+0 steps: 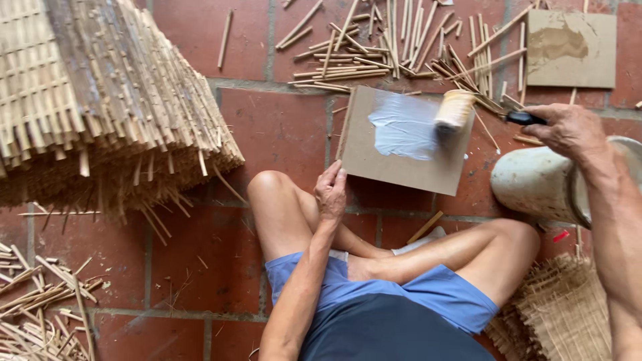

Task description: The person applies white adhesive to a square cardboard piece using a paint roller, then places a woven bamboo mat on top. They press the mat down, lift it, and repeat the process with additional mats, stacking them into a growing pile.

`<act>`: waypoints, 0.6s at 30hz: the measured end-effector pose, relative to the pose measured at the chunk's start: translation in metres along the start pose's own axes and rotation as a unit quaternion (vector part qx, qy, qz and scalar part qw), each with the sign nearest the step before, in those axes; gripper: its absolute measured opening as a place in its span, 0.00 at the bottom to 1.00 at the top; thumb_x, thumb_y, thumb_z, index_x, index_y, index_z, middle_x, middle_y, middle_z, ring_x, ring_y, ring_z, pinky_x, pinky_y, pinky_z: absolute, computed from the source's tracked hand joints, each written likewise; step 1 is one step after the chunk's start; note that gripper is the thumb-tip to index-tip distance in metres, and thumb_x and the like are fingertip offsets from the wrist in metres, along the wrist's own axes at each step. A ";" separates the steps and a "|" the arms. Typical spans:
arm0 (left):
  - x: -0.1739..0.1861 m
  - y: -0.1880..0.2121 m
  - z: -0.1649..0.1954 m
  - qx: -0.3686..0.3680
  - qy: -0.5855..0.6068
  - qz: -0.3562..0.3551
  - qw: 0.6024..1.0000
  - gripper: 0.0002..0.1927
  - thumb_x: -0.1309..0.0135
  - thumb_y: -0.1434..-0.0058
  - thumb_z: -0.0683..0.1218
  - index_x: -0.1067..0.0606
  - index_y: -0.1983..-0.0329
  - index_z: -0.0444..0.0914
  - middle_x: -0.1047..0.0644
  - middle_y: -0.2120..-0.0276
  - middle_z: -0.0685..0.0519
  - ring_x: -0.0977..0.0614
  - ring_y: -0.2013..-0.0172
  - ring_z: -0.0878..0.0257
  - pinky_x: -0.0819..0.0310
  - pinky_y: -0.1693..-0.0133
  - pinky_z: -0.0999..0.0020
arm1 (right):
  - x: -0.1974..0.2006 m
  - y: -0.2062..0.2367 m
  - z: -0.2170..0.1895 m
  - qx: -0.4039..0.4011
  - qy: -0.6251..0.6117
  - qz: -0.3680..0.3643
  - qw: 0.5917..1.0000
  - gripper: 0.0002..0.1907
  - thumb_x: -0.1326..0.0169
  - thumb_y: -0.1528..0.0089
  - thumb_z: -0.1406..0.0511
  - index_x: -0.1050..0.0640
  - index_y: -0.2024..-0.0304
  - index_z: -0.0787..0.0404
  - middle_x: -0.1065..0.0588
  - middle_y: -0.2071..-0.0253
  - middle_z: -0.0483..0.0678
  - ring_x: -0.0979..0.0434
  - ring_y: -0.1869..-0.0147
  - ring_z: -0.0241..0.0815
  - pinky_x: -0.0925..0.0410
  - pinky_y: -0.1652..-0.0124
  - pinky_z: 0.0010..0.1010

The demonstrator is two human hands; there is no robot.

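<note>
While the left hand [331,194] pinched the cardboard sheet's [381,157] near edge, the right hand [568,128], clamped on the roller's handle [523,118], spread white glue [401,127].

Floor [281,127] laid in red terracotta tiles with pale grout lines. Split bamboo sticks [374,47] are scattered across it; woven bamboo mats [100,100] are stacked at one side. Even daylight.

Left hand [331,194] at centre, fingers curled in a pinch; right hand [568,128] upper right, fist closed, arm outstretched
</note>
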State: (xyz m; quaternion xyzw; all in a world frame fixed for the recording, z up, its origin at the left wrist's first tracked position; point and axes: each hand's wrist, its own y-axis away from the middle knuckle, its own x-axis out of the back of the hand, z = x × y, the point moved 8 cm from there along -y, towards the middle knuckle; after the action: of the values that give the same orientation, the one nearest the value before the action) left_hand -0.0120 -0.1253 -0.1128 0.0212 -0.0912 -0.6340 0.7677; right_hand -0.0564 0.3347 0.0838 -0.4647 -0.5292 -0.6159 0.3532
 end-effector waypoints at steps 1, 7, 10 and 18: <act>0.000 -0.001 -0.002 0.019 0.006 -0.001 1.000 0.16 0.42 0.37 0.44 0.19 0.47 0.37 0.17 0.49 0.47 0.18 0.55 0.58 0.23 0.51 0.67 | -0.007 -0.009 -0.018 -0.014 -0.027 -0.025 0.999 0.20 0.40 0.35 0.55 0.19 0.40 0.39 0.18 0.63 0.47 0.21 0.65 0.47 0.27 0.64 0.43; 0.002 -0.009 0.005 -0.019 0.010 -0.009 1.000 0.15 0.42 0.37 0.44 0.19 0.47 0.36 0.18 0.49 0.46 0.18 0.52 0.58 0.23 0.49 0.66 | 0.023 -0.057 -0.183 0.221 -0.011 0.056 0.974 0.18 0.40 0.37 0.56 0.18 0.44 0.44 0.17 0.61 0.45 0.21 0.63 0.44 0.27 0.64 0.37; 0.003 -0.009 0.006 -0.053 -0.012 -0.009 0.998 0.15 0.42 0.36 0.44 0.19 0.47 0.35 0.17 0.49 0.46 0.19 0.51 0.56 0.24 0.47 0.65 | 0.010 -0.057 -0.189 0.169 0.039 -0.024 0.985 0.17 0.42 0.34 0.56 0.19 0.42 0.42 0.18 0.63 0.45 0.20 0.67 0.47 0.27 0.70 0.38; 0.002 -0.007 -0.005 -0.043 0.017 -0.029 0.999 0.15 0.42 0.34 0.45 0.20 0.46 0.36 0.17 0.48 0.47 0.19 0.49 0.57 0.26 0.44 0.66 | -0.015 0.057 -0.023 0.093 0.097 0.025 0.991 0.20 0.40 0.37 0.52 0.20 0.42 0.40 0.19 0.64 0.49 0.19 0.61 0.51 0.27 0.59 0.43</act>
State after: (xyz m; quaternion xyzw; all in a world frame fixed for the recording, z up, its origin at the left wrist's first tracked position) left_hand -0.0173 -0.1286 -0.1181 0.0014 -0.0505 -0.6590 0.7504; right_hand -0.0036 0.3003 0.0877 -0.3810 -0.5350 -0.5975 0.4599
